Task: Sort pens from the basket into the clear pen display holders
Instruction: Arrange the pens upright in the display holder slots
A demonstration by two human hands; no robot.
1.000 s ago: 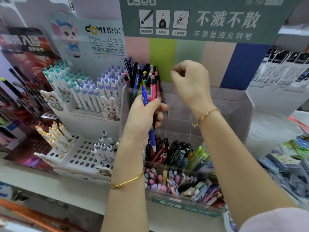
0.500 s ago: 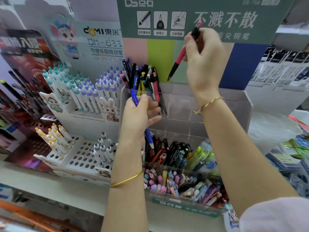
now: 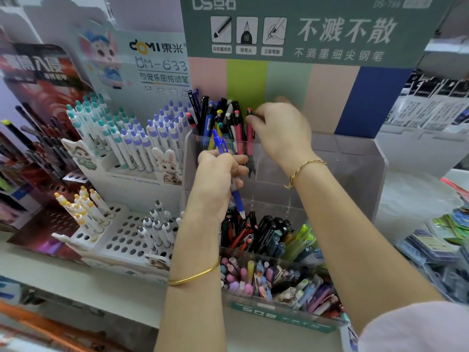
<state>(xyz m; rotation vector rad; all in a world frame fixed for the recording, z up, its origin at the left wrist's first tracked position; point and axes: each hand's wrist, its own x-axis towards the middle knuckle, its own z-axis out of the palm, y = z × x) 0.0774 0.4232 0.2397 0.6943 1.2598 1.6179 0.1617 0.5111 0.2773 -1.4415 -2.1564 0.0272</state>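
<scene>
Fingers of the right hand pinch a pink pen by its top end, so its tip drops straight into the holder's crowded back-left compartment. The left hand grips a blue pen, probably held ready to go in next.

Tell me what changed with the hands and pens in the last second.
The right hand raised a pink pen high, then brought it down. The pen now stands tip-down beside the other pens at the back left of the clear holder, still pinched at its top. The left hand grips the blue pen as before, in front of the holder.
</scene>
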